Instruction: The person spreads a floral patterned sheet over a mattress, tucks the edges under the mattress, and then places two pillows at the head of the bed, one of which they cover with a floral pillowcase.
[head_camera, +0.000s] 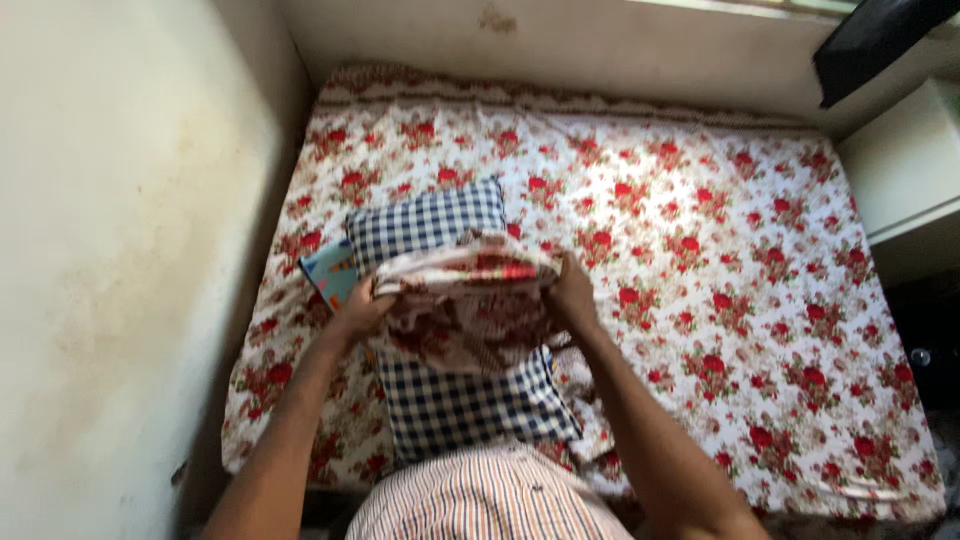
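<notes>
My left hand (360, 310) and my right hand (570, 295) each grip one end of a floral pillowcase (465, 300), white with red roses, bunched between them. It lies over the middle of a blue-and-white checked pillow (440, 225), whose two ends stick out above and below the case. The pillow rests on the left part of a bed with a rose-patterned sheet (720, 260). A light blue patterned item (330, 270) peeks out left of the pillow, under my left hand.
A cream wall (120, 250) runs close along the bed's left side and another behind the head end. A white cabinet (905, 165) and a dark object (870, 40) stand at the top right. My striped shirt (480, 495) shows at the bottom edge.
</notes>
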